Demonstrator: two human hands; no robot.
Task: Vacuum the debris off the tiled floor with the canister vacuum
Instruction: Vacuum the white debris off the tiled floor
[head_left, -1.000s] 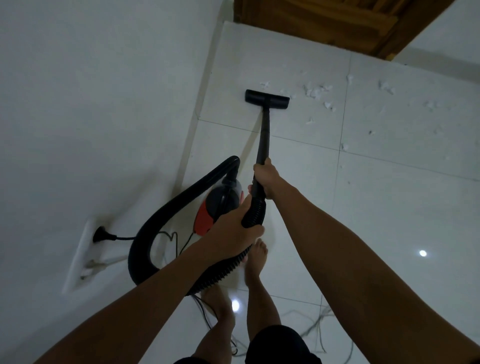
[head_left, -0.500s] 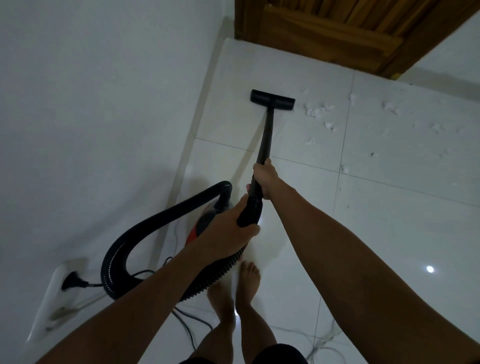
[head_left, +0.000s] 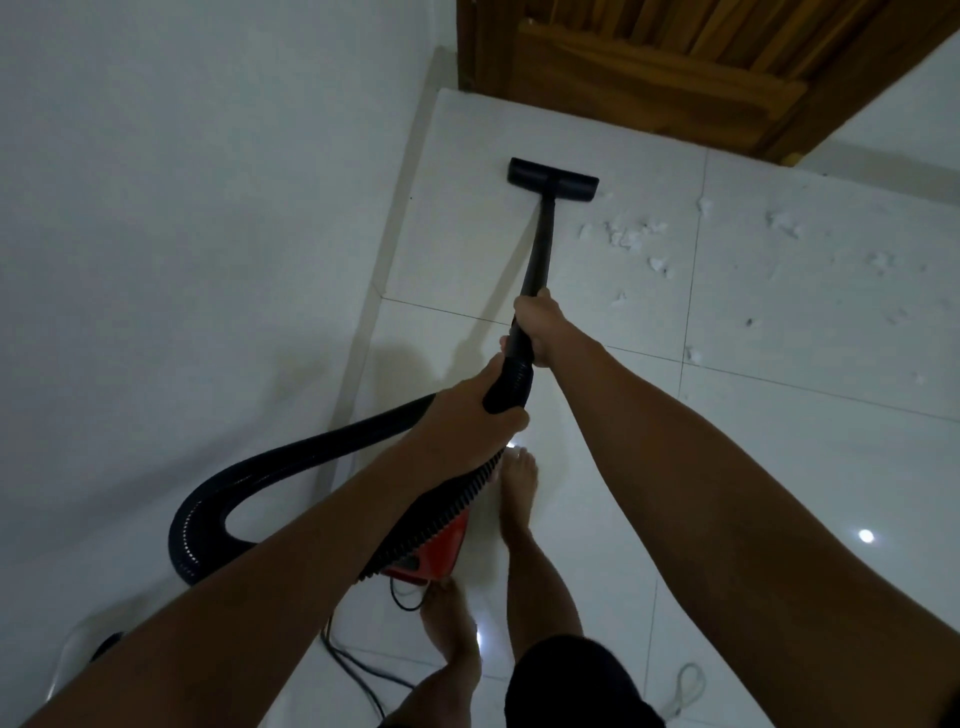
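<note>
1. The right hand (head_left: 535, 327) is wrapped around the black wand (head_left: 537, 249), near where it joins the hose.
2. The left hand (head_left: 467, 421) grips the ribbed black hose (head_left: 291, 457) just below the right hand; the two hands nearly touch.
3. The wand slopes forward and down to the flat nozzle (head_left: 553, 179), which rests on the white tiled floor (head_left: 779, 467) in front of the wooden door (head_left: 675, 67).
4. White debris (head_left: 628, 236) lies scattered on the tiles just right of the nozzle and farther right.
5. The hose loops left along the wall (head_left: 182, 208) and curves back under the left forearm.
6. The red canister (head_left: 441, 556) sits on the floor by the person's bare feet (head_left: 517, 493), mostly hidden by the left arm.
7. A dark cord (head_left: 358, 670) trails on the floor below the canister.
</note>
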